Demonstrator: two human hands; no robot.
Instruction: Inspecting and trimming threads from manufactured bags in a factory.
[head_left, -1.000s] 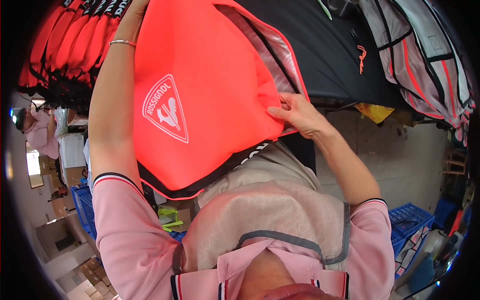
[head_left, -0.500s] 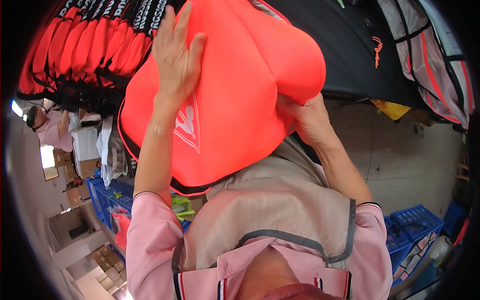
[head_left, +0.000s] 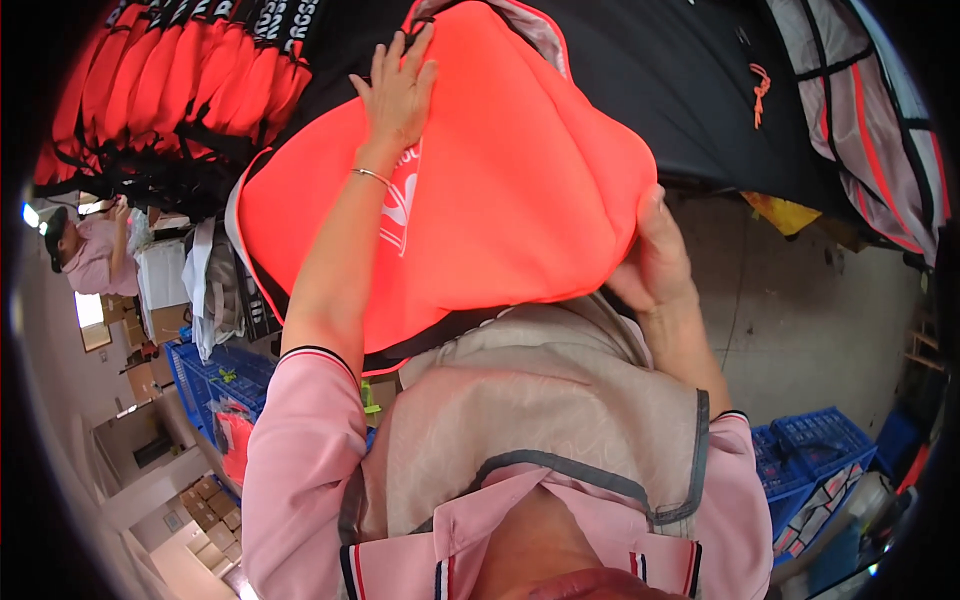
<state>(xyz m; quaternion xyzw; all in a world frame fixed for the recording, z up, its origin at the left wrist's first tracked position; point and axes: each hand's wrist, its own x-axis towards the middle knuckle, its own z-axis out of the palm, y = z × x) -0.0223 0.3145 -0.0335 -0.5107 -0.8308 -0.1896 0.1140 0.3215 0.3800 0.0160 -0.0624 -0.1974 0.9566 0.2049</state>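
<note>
A bright orange-red fabric piece [head_left: 520,180], rounded at its corners with a dark edge and a pale print, spreads over my lap and the table edge. It looks like a bag panel or cover, but its exact kind is unclear. Flat on its upper left part lies my left hand [head_left: 400,95], fingers spread, next to the print. My right hand [head_left: 660,255] is at the right edge of the piece, thumb along the rim and fingers curled beneath it, partly hidden. Grey lining shows at the far edge of the piece.
A black-covered table [head_left: 680,90] lies ahead, with an orange cord [head_left: 760,95] on it. Several red pieces with black straps [head_left: 170,80] sit at far left. Grey mesh fabric [head_left: 850,100] hangs at right. Blue crates [head_left: 820,440] stand on both sides. A co-worker [head_left: 95,250] is at left.
My left hand has slid up and right across the fabric. The right hand has shifted from a bunched fold to the outer edge, and the piece lies flatter and farther forward.
</note>
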